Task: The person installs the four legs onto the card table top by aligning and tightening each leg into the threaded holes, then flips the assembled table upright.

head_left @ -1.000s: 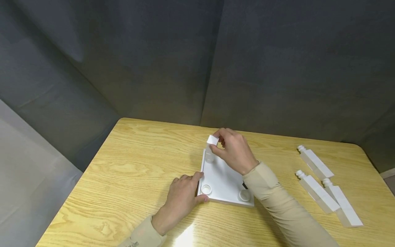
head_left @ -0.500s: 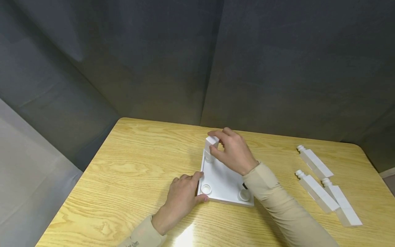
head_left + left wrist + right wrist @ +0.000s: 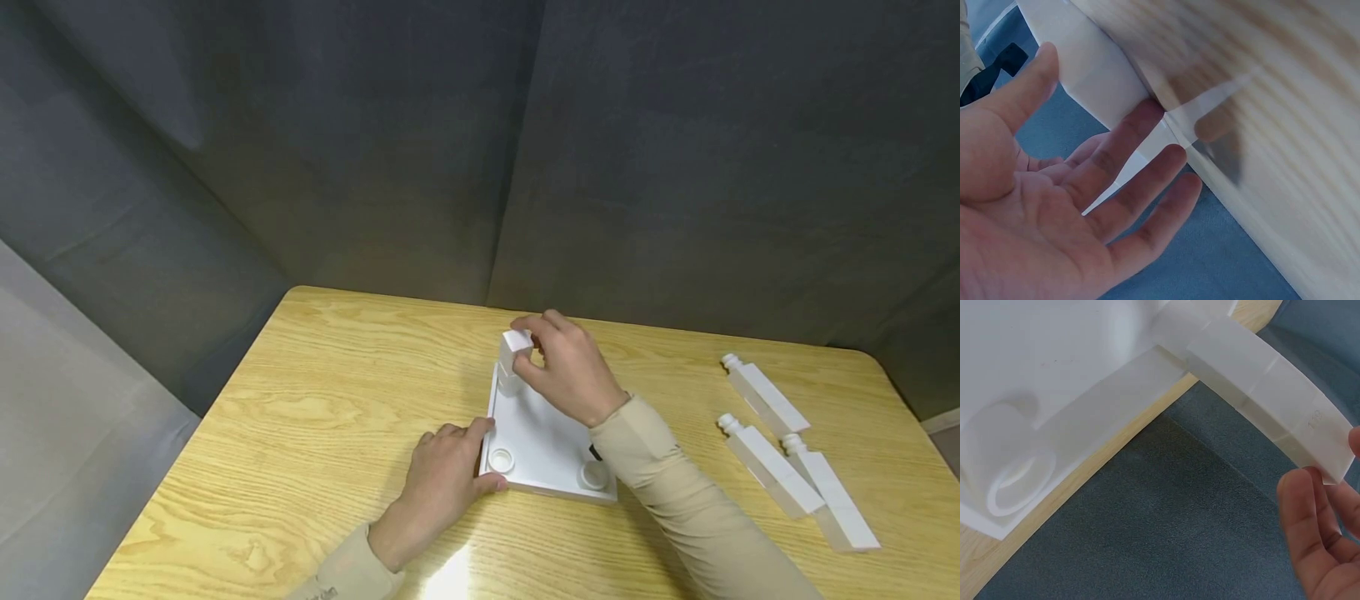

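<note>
A small white tabletop (image 3: 540, 442) with a raised rim lies on the wooden table, ring-shaped sockets at its corners. Its near-left socket (image 3: 492, 462) and near-right socket (image 3: 595, 477) stand unfilled. Over the far-left corner a square white leg (image 3: 512, 354) stands upright, its lower end at the socket there. The right hand (image 3: 570, 367) pinches the leg's free end between thumb and fingers, as the right wrist view confirms. The left hand (image 3: 444, 471) grips the tabletop's near-left corner, thumb on the front edge, fingers along the left side. The right hand and forearm hide the far-right corner.
Three more white legs with threaded ends lie at the right: one farther back (image 3: 768, 396), one in front of it (image 3: 776, 471), and one nearest (image 3: 836, 500) against the second. A dark curtain (image 3: 480, 150) hangs behind the wooden table (image 3: 337, 375).
The right hand's fingers reached across the leg's top, then drew back a little, and the leg has turned slightly at the same corner. The left hand and tabletop have stayed put.
</note>
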`<state>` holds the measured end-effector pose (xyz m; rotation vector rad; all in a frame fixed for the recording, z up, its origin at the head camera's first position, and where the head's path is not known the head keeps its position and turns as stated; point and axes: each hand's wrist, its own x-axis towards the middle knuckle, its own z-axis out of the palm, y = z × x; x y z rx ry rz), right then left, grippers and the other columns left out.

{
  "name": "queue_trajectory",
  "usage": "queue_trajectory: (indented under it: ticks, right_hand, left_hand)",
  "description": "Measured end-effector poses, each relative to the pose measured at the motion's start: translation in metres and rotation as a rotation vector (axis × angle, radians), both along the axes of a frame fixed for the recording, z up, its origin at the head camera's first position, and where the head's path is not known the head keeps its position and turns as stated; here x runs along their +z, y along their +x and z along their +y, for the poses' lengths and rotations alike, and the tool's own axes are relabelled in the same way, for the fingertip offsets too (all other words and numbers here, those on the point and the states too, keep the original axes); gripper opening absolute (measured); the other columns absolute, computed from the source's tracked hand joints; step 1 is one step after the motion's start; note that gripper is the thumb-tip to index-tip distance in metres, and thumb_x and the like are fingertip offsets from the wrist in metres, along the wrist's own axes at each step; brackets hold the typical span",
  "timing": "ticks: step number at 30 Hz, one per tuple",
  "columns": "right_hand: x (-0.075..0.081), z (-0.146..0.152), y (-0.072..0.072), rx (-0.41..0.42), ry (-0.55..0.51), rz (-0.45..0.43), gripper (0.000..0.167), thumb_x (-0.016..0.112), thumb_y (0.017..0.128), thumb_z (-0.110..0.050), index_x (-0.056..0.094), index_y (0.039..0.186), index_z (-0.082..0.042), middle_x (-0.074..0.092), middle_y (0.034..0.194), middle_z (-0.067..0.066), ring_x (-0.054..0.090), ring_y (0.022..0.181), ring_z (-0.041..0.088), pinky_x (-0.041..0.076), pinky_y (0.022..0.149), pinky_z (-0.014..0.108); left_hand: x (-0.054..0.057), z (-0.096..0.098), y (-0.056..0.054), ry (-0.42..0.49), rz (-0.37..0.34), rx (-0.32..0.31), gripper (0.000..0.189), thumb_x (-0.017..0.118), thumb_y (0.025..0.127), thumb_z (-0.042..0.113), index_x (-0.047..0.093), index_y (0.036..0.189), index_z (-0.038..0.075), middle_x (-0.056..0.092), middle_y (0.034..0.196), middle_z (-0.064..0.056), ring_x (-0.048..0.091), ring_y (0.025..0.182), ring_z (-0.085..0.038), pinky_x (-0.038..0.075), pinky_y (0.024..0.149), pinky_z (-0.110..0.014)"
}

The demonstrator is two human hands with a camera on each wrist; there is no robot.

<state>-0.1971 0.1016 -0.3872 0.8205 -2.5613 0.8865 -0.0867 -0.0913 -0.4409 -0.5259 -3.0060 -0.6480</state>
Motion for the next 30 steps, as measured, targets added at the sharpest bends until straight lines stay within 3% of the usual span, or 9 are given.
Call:
queue_trajectory:
  ticks: [9, 18, 30]
  right_hand:
    - [0.0007, -0.0001, 0.0007, -0.028, -0.008, -0.032, 0.029, 0.069, 0.090, -0.005, 0.074, 0.118, 0.001, 0.062, 0.088, 0.008, 0.057, 0.074, 0.024, 0.048, 0.064, 0.038]
    - [0.0009, 0.0000, 0.0016, -0.039, -0.006, -0.055, 0.025, 0.075, 0.093, -0.011, 0.073, 0.116, 0.000, 0.065, 0.091, 0.009, 0.065, 0.083, 0.029, 0.053, 0.068, 0.040]
    - [0.0019, 0.0010, 0.0007, -0.064, 0.000, -0.081, 0.025, 0.077, 0.094, -0.015, 0.073, 0.114, -0.001, 0.064, 0.093, 0.009, 0.062, 0.084, 0.027, 0.053, 0.070, 0.041]
  left_hand:
    - [-0.0011, -0.0001, 0.0003, -0.003, 0.018, -0.006, 0.078, 0.095, 0.077, 0.037, 0.066, 0.139, 0.000, 0.078, 0.120, -0.019, 0.074, 0.105, -0.034, 0.058, 0.082, -0.045]
    - [-0.0013, -0.0001, 0.0002, 0.002, 0.016, -0.011, 0.078, 0.095, 0.078, 0.037, 0.066, 0.140, 0.000, 0.078, 0.118, -0.019, 0.074, 0.106, -0.035, 0.059, 0.083, -0.047]
    - [-0.0018, 0.0004, 0.0000, 0.004, 0.019, -0.015, 0.078, 0.095, 0.078, 0.036, 0.065, 0.140, -0.001, 0.078, 0.119, -0.020, 0.073, 0.107, -0.035, 0.059, 0.084, -0.048]
